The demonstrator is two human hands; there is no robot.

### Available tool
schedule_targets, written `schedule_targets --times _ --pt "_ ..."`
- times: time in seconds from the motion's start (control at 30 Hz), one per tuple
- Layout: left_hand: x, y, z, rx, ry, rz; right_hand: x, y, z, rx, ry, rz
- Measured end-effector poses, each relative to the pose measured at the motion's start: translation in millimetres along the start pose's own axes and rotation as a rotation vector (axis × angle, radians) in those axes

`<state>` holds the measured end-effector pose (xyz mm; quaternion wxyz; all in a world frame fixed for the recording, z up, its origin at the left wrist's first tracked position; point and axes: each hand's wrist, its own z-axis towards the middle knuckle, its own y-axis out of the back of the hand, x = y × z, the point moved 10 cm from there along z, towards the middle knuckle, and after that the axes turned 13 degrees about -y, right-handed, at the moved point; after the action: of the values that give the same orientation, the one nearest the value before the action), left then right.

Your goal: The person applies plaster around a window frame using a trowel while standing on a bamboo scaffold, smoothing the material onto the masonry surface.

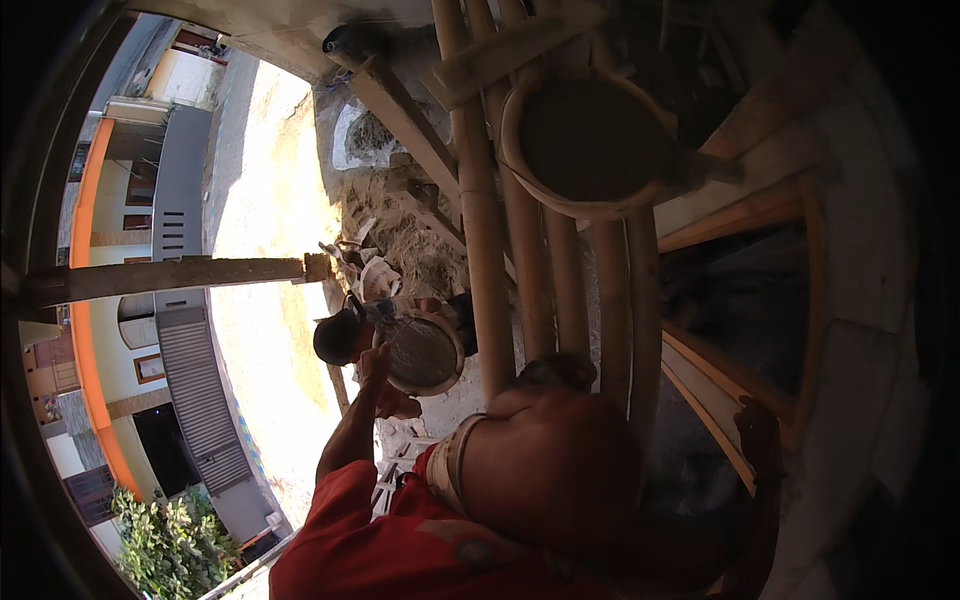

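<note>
The left hand (378,368) is curled shut at the left side of the lower bucket (459,352), though whether rim or handle is gripped cannot be told. The right hand (757,432) is held in shadow against the lower edge of a wooden frame (816,270); how far its fingers are closed cannot be told. The lower bucket, filled with a grey, wet-looking mix, is held below and to the left of the bamboo poles (480,230), close beside a co-worker's dark cap (337,338). An upper bucket (590,208), also filled with a dark grey mix, is set on the poles. Narrow gaps are left between some poles, and the platform is bounded on its left by the outermost pole, beyond which a sand heap (420,240) and sunlit ground (265,180) are seen. Room beside the lower bucket is narrowed by the person's bent knee (560,450), placed over the poles.
</note>
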<state>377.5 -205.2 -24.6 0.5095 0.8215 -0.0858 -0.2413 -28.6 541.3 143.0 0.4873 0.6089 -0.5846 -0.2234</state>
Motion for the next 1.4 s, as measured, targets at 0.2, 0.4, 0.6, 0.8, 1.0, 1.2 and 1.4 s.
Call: schedule_targets --times 0.2,0.4,0.6,0.8,1.0,1.2,1.4 --pt "-51.7 82.3 -34.6 -0.167 -0.035 -0.003 5.8 -37.6 75.8 -0.075 0.429 -0.413" --pt "-169.3 197.3 -95.6 -0.237 -0.276 0.081 153.7 -16.7 114.3 0.292 0.323 -0.105" --pt "-312.1 273.1 -136.0 -0.188 -0.607 0.203 320.8 7.6 86.7 0.2 0.773 0.4" --pt "-415.7 301.8 -202.5 0.077 -0.797 0.428 468.7 73.7 -1.3 -0.142 1.186 0.828" --pt "-520.0 240.3 -222.0 0.331 -1.221 0.431 469.7 81.5 -18.5 -0.06 1.061 0.966" --pt "-571.6 181.3 -261.9 0.504 -1.532 0.542 406.9 72.8 -25.8 0.174 0.743 1.221" --pt "-632.2 125.8 -314.2 0.517 -1.834 0.388 315.2 111.5 -59.6 -0.419 0.712 1.224"
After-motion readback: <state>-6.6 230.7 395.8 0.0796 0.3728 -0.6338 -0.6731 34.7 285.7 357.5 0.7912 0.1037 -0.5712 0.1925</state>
